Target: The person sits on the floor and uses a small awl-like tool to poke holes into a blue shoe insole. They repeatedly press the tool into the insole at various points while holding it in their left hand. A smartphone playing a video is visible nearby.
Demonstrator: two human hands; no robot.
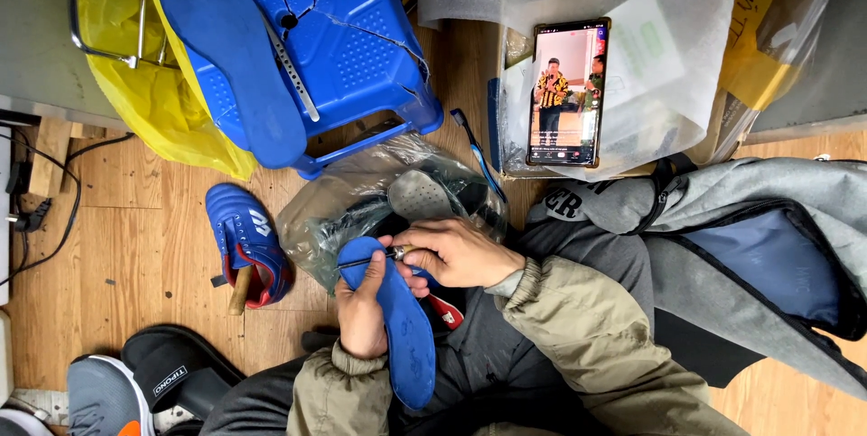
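A blue insole [397, 323] is held over the lap, its toe end pointing away from the body. The left hand [363, 305] is wrapped around its left edge, fingers curled up against the underside and thumb laid along the top. The right hand [456, 253] is closed in a tight pinch on a thin metal tool [384, 257], whose dark shaft is laid across the toe end of the insole. Just beyond the hands a clear plastic bag [334, 210] holding a dark shoe and a grey insole is seen. A blue shoe [246, 242] lies on the wooden floor to the left, and a second blue insole [233, 56] is rested on a cracked blue plastic stool [361, 38]. A phone [567, 91] with a lit screen is propped further off, and a grey jacket [750, 246] is spread at the right.
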